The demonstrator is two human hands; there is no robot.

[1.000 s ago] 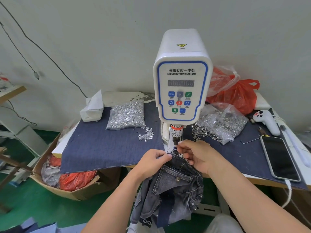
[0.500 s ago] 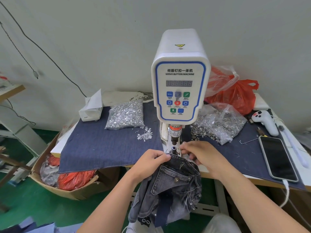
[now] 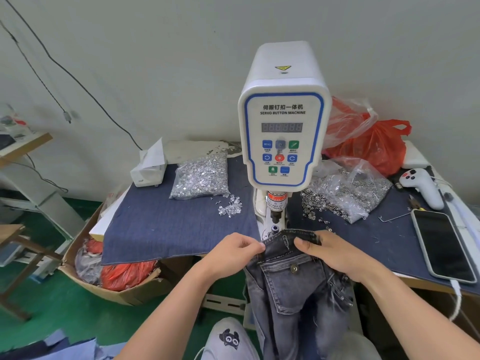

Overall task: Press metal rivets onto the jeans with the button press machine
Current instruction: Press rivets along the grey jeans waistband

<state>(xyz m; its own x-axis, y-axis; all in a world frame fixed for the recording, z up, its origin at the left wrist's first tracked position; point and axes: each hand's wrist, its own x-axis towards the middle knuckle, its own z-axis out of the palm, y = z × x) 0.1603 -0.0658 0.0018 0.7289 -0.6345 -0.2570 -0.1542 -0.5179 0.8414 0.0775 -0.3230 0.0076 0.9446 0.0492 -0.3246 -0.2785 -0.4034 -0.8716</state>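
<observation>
head cam: we look forward and down | close over the counter point(image 3: 181, 229) edge | facing the button press machine point(image 3: 283, 131) against the wall

Press machine point(image 3: 284, 126) front reads "SERVO BUTTON MACHINE" (blue key: "MENU")

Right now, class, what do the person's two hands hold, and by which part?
Both hands, left and right, pinch the grey denim jeans at the waistband, either side of its belt loop.

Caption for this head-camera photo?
Both hands, left hand and right hand, hold jeans beneath button machine.
</observation>
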